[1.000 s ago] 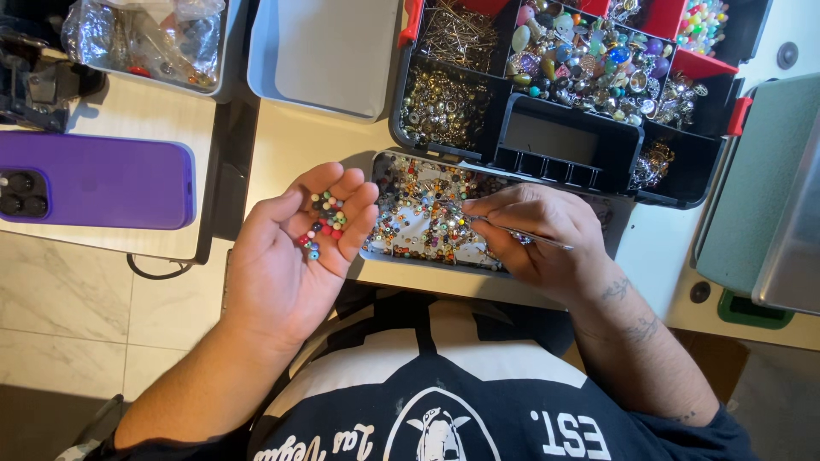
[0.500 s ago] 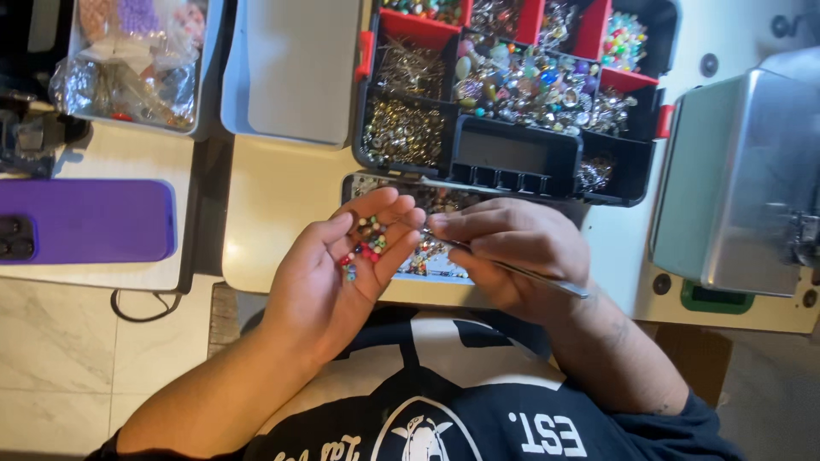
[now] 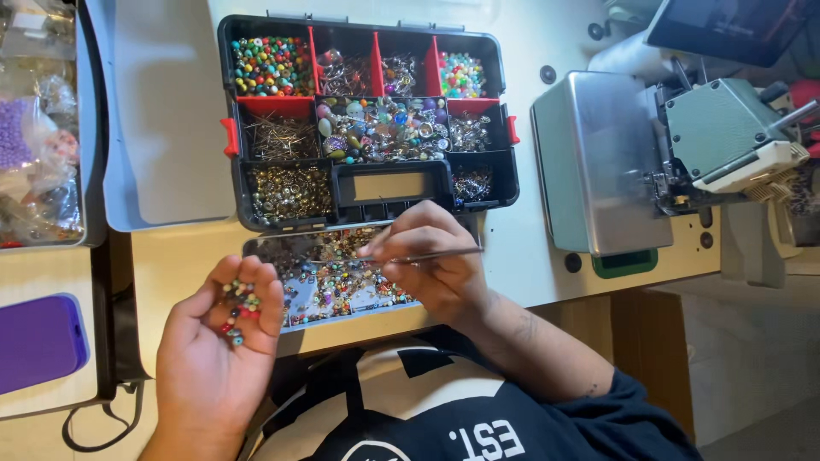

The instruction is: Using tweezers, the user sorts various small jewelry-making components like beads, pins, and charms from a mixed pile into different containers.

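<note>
Head view: the left hand (image 3: pixel 215 350), cupped palm up at seven o'clock, cradles a small heap of mixed coloured beads (image 3: pixel 239 306). The right hand (image 3: pixel 427 265), fingers pinched narrow, holds a thin metal pin (image 3: pixel 427 255) over the shallow bead tray (image 3: pixel 329 277). A black compartment organizer (image 3: pixel 367 119) sits at twelve o'clock, a sewing machine (image 3: pixel 683 154) at two, a purple phone (image 3: pixel 38 341) at nine.

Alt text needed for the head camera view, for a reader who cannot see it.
Seen from above, a person's cupped left hand holds a few coloured beads while the right hand pinches a thin metal needle over a shallow tray of mixed beads. A black compartment organiser of beads sits behind on the table, beside a sewing machine.
</note>
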